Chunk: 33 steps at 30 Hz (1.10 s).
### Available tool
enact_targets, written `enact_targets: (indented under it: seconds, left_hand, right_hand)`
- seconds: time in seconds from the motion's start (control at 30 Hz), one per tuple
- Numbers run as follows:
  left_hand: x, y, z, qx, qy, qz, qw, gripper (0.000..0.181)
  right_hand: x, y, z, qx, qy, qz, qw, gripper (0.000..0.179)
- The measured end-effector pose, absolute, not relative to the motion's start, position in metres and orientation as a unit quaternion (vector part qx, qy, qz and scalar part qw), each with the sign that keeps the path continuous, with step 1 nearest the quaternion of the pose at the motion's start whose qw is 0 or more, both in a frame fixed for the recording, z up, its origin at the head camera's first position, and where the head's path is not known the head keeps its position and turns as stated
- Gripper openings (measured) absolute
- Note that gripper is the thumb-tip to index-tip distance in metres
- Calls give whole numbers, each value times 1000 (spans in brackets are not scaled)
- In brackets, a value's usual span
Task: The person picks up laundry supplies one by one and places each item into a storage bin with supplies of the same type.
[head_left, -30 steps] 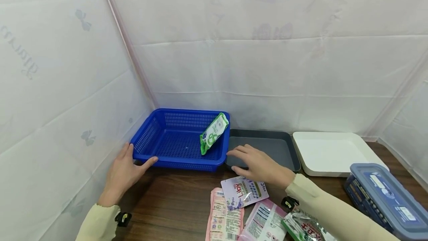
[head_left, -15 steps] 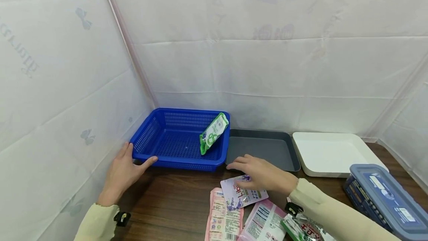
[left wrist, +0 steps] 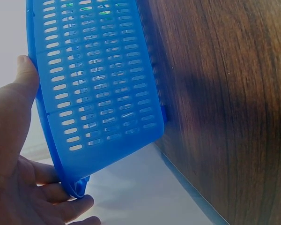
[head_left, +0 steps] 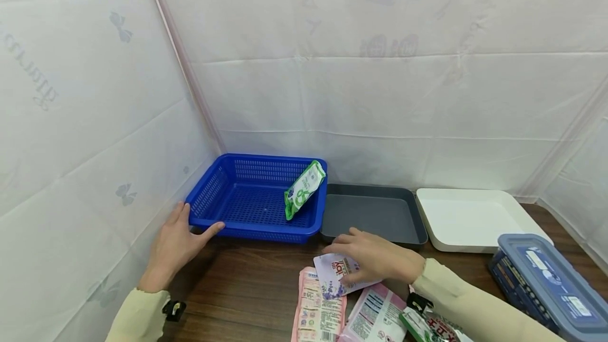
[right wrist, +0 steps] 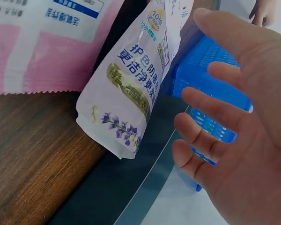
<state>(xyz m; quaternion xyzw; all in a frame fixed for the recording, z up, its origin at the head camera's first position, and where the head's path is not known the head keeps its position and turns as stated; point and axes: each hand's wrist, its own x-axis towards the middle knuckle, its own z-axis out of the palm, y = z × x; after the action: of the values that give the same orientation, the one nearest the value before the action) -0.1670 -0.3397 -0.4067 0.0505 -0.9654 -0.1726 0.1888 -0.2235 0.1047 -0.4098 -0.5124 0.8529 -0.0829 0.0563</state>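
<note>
My left hand [head_left: 172, 247] holds the near left corner of a blue plastic basket [head_left: 266, 231]; in the left wrist view the thumb lies along the rim and fingers bend about the corner. A green-and-white packet [head_left: 305, 190] leans inside the basket's right end. My right hand [head_left: 377, 257] is over a lilac pouch [head_left: 332, 281] with lavender print, hiding part of it. In the right wrist view its fingers are spread loosely, apart from the pouch. Beneath and beside that pouch lie a pink packet [head_left: 320, 307] and a pink-and-white pouch [head_left: 377, 318].
A dark grey tray [head_left: 370, 212] stands right of the basket, then a white tray [head_left: 480, 218]. A lidded blue box [head_left: 546, 278] is at the right. Under the right sleeve lies a green packet [head_left: 423, 326], partly covered. White sheeting [head_left: 380, 94] encloses the brown table [head_left: 247, 289].
My right hand has lowered from the grey tray's near edge toward me, over the lilac pouch. The left hand and the basket have stayed in place.
</note>
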Motion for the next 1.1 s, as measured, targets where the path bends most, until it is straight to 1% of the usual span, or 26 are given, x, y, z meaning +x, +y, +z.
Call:
enact_targets:
  seconds: [0.33,0.6,1.1]
  left_hand:
    - [-168,-340,-406,54,-966,-173,184,115]
    - [-168,-340,-406,55,-966,-175,182,116]
    - [-167,-340,-406,51,-966,-173,183,116]
  right_hand:
    - [-220,107,-407,-496,861,-68,84,73]
    - [-220,110,-411,-497,862,-60,84,71]
    - [-219,113,-415,-487,869,-38,74,75]
